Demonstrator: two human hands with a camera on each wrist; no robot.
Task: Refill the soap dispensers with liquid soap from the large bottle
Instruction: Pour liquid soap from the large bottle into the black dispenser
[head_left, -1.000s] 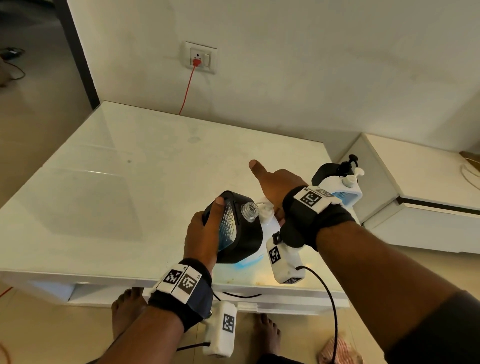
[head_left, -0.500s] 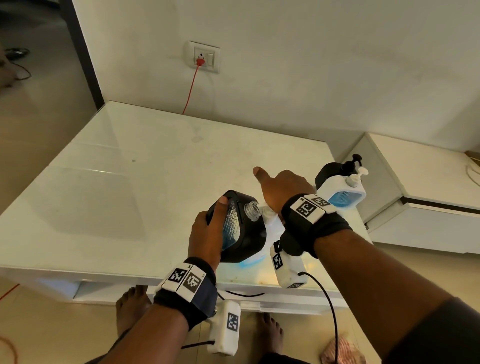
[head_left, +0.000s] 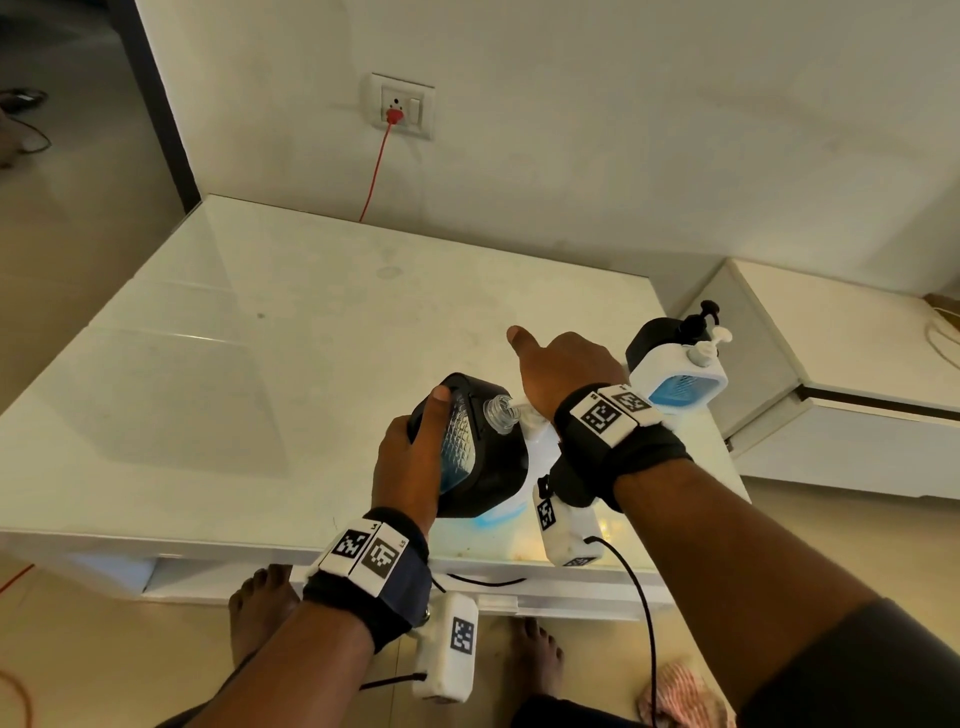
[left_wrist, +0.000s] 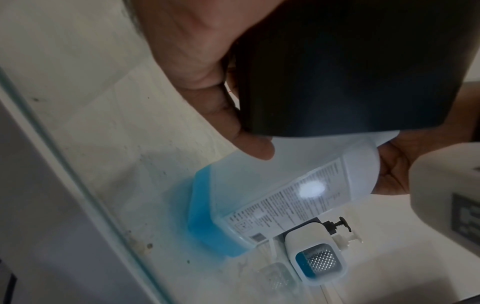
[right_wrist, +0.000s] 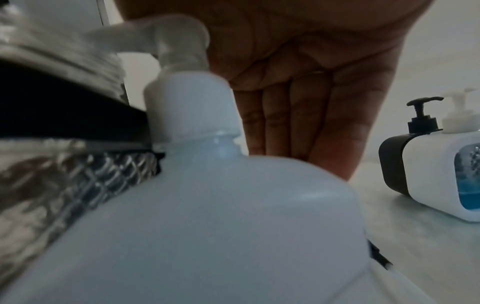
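My left hand (head_left: 415, 457) grips a black soap dispenser (head_left: 483, 467), held tilted above the table with its clear open neck (head_left: 501, 413) pointing right. That neck sits beside the white pump (right_wrist: 179, 39) of the large translucent bottle (left_wrist: 298, 174), which stands on the table with blue soap (left_wrist: 205, 216) only at its bottom. My right hand (head_left: 566, 374) lies over the pump, palm (right_wrist: 298, 61) against it. Its fingers (right_wrist: 298, 123) are straight down behind the bottle and the thumb is stuck out. The head view hides most of the bottle behind both hands.
A white dispenser (head_left: 680, 384) partly filled with blue soap and a black one (head_left: 649, 343) behind it stand at the right edge of the white glass-topped table (head_left: 260, 364). A low white cabinet (head_left: 857, 364) is to the right. A red cord (head_left: 374, 171) hangs from the wall socket.
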